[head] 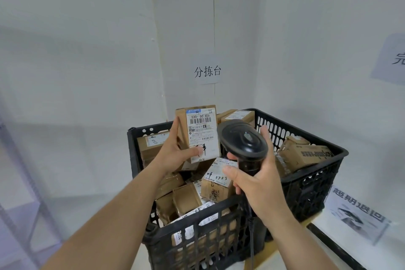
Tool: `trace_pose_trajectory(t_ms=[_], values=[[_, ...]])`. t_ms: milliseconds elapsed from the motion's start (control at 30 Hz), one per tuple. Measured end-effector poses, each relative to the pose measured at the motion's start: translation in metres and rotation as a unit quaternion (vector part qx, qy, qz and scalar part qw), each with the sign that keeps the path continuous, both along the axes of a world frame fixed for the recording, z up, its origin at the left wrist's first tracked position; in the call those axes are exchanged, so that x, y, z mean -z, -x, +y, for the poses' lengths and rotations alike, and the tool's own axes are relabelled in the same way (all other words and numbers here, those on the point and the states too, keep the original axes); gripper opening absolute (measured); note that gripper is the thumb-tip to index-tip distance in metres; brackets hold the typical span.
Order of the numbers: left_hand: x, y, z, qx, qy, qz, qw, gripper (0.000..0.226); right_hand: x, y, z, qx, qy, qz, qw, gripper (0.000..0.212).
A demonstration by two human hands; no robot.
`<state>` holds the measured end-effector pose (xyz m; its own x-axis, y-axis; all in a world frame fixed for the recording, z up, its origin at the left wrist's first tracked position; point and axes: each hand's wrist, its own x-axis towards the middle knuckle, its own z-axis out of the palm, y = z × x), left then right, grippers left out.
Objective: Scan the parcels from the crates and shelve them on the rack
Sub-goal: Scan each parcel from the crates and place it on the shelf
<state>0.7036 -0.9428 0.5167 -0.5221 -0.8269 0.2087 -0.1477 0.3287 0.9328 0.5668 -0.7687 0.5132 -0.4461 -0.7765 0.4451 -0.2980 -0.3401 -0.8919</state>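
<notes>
Left hand (175, 151): your fingers are wrapped behind a small cardboard parcel (198, 132), thumb pressed on its white shipping label. Parcel upright, long axis near vertical, label and barcode facing you, held above the black plastic crate (317, 182).

Right hand (260, 184): fingers curled round the grip of a black barcode scanner (243, 142), cable trailing down past the crate front.

Key relation: scanner head sits just right of the parcel, near its lower half; the main barcode lies up and left of the head. Likely you need to tilt the scanner window toward that barcode.

More taped parcels fill the crate below. Rack not clearly in view.
</notes>
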Motion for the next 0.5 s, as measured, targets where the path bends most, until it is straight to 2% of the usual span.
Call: trace_pose_trajectory(t_ms=[133,267,500], values=[[-0.005,0.008,0.016,0.023,-0.034,0.003,0.999,0.099,-0.008,0.005,0.012,0.073,0.007,0.006,0.997,0.1],[-0.012,0.023,0.039,0.078,-0.054,0.027,0.995,0.088,-0.015,0.014,0.034,0.143,0.003,0.017,0.99,0.105],[-0.018,0.069,0.09,0.211,-0.076,0.038,0.974,0.101,-0.02,0.037,0.095,0.241,0.015,0.027,0.97,0.111]])
